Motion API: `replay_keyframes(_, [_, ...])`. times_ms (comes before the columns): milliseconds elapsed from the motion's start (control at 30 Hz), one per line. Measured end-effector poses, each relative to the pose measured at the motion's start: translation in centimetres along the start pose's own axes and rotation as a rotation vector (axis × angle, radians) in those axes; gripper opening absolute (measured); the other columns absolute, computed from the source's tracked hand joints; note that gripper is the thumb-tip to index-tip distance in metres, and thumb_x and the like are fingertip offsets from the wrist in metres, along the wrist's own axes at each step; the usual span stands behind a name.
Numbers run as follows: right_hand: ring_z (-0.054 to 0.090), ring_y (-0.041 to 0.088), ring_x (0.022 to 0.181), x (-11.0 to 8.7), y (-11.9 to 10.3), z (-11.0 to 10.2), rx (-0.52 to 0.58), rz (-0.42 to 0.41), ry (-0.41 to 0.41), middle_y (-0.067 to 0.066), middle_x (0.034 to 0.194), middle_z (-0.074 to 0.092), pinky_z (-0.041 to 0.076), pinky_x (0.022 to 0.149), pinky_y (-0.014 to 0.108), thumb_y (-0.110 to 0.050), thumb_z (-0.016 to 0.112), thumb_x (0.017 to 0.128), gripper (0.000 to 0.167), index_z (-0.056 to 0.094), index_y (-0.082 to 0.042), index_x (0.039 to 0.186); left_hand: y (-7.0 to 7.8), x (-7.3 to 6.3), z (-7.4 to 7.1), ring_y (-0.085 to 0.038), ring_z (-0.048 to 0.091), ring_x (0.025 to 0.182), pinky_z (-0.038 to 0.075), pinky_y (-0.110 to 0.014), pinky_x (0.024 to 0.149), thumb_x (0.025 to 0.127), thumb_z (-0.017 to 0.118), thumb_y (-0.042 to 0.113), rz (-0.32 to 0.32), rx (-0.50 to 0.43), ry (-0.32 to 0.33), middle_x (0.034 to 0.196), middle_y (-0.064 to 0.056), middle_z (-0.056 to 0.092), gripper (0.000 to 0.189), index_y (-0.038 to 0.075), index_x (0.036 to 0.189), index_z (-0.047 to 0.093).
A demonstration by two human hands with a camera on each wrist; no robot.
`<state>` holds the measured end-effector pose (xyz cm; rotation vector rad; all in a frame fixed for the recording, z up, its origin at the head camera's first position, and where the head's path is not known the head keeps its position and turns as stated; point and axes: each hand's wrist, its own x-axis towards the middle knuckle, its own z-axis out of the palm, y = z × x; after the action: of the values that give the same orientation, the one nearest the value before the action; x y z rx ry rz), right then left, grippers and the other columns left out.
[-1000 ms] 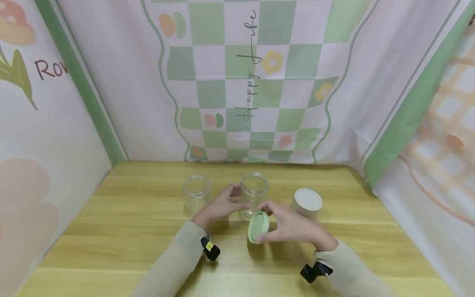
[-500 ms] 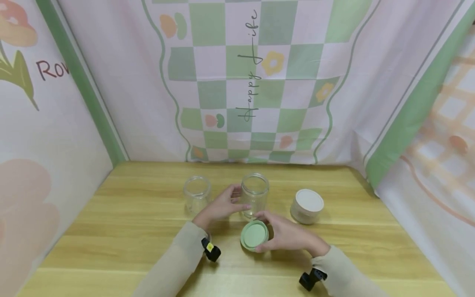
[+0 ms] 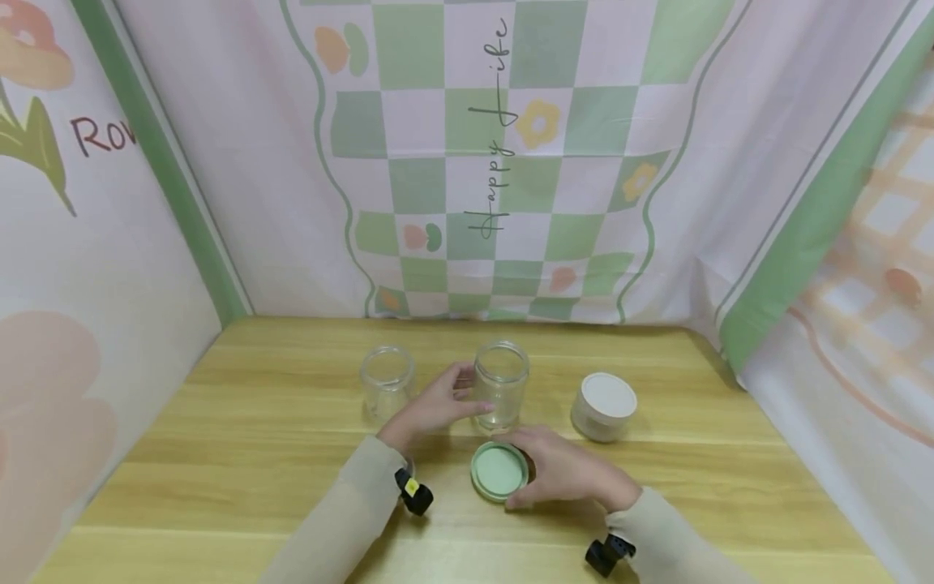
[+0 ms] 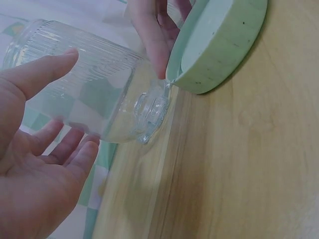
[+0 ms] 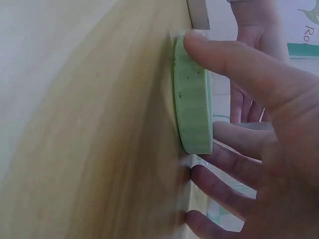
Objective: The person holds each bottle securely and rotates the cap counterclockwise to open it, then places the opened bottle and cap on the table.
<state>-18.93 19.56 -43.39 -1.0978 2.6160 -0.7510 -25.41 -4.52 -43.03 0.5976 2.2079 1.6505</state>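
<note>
Green lid [image 3: 499,470] has come down flat near 1 clear jar [image 3: 506,391].

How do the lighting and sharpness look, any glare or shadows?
Head view: bright, even light, though the print on the right-hand cloth looks soft; left wrist view: dimmer, with glints on the clear jar; right wrist view: dim, with a shadow along the table beside the green lid, and pale sheen at upper left.

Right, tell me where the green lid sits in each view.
Head: green lid lies just below and right of centre.
Left wrist: lid at upper right, cut off by the top edge.
Right wrist: lid slightly right of centre, seen edge-on.
Shared landmark: right hand, at the lid's rim.
</note>
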Motion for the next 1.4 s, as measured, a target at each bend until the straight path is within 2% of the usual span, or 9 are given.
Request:
replay_keyframes(233, [0.049, 0.033, 0.127, -0.1, -0.3, 0.0, 0.000, 0.075, -0.014, 0.009, 0.140, 0.055, 0.044, 0.101, 0.056, -0.054, 0.084, 0.075, 0.091, 0.050, -0.007, 0.146, -0.2, 0.1, 0.0, -0.034, 0.041, 0.138, 0.037, -0.051, 0.112, 0.091, 0.076, 0.032, 0.005, 0.002, -0.004, 0.152, -0.013, 0.040, 0.080, 0.007, 0.153, 0.032])
replay_keyframes(433, [0.045, 0.038, 0.130, -0.2, -0.3, 0.0, 0.032, 0.091, -0.010, 0.015, 0.144, 0.050, 0.043, 0.102, 0.059, -0.053, 0.085, 0.074, 0.095, 0.047, -0.006, 0.147, -0.3, 0.1, 0.0, -0.034, 0.040, 0.139, 0.036, -0.051, 0.113, 0.090, 0.077, 0.034, 0.015, 0.012, -0.001, 0.152, -0.013, 0.040, 0.081, 0.007, 0.152, 0.032])
replay_keyframes(567, [0.044, 0.037, 0.132, -0.4, -0.3, -0.1, 0.064, 0.102, -0.007, 0.015, 0.145, 0.049, 0.041, 0.104, 0.060, -0.055, 0.084, 0.075, 0.094, 0.048, -0.007, 0.147, -0.1, -0.1, -0.1, -0.033, 0.036, 0.141, 0.034, -0.051, 0.114, 0.090, 0.077, 0.035, 0.027, 0.011, -0.009, 0.155, -0.011, 0.037, 0.083, 0.010, 0.153, 0.031])
replay_keyframes(733, [0.047, 0.032, 0.129, -0.4, -0.4, -0.3, 0.090, 0.095, -0.020, 0.011, 0.143, 0.051, 0.044, 0.101, 0.055, -0.058, 0.077, 0.082, 0.087, 0.048, -0.007, 0.147, 0.1, -0.3, -0.2, -0.030, 0.032, 0.144, 0.032, -0.050, 0.115, 0.089, 0.078, 0.035, 0.055, 0.029, -0.025, 0.158, -0.008, 0.032, 0.085, 0.014, 0.155, 0.028])
replay_keyframes(900, [0.050, 0.031, 0.127, -0.5, -0.5, -0.6, 0.120, 0.039, -0.007, 0.012, 0.141, 0.053, 0.045, 0.103, 0.054, -0.053, 0.073, 0.088, 0.081, 0.048, -0.002, 0.145, 0.3, -0.8, -0.4, -0.030, 0.029, 0.145, 0.029, -0.050, 0.117, 0.090, 0.077, 0.034, 0.085, 0.100, -0.037, 0.161, -0.007, 0.027, 0.088, 0.016, 0.157, 0.023])
replay_keyframes(1100, [0.049, 0.028, 0.131, -0.8, -0.5, -1.0, 0.134, 0.051, 0.015, 0.010, 0.144, 0.052, 0.042, 0.107, 0.053, -0.054, 0.072, 0.087, 0.082, 0.046, -0.006, 0.148, 1.3, -2.1, -0.6, -0.035, 0.027, 0.146, 0.031, -0.055, 0.114, 0.088, 0.078, 0.039, 0.076, 0.208, -0.008, 0.163, -0.011, 0.021, 0.099, 0.014, 0.160, 0.014])
replay_keyframes(1267, [0.050, 0.035, 0.128, -1.1, -0.6, -1.7, 0.125, 0.064, 0.054, 0.011, 0.144, 0.052, 0.044, 0.103, 0.056, -0.054, 0.071, 0.089, 0.078, 0.047, -0.007, 0.146, 2.0, -2.4, -0.8, -0.035, 0.029, 0.144, 0.033, -0.054, 0.113, 0.086, 0.079, 0.041, 0.133, 0.299, 0.026, 0.160, -0.014, 0.025, 0.100, 0.014, 0.160, 0.017])
replay_keyframes(1400, [0.052, 0.038, 0.126, -1.3, -0.9, -2.6, 0.089, 0.079, 0.092, 0.013, 0.143, 0.052, 0.048, 0.099, 0.056, -0.055, 0.068, 0.090, 0.076, 0.048, -0.008, 0.146, 2.5, -2.5, -0.8, -0.033, 0.025, 0.146, 0.030, -0.057, 0.114, 0.086, 0.079, 0.043, 0.177, 0.347, 0.035, 0.162, -0.011, 0.022, 0.099, 0.019, 0.160, 0.017])
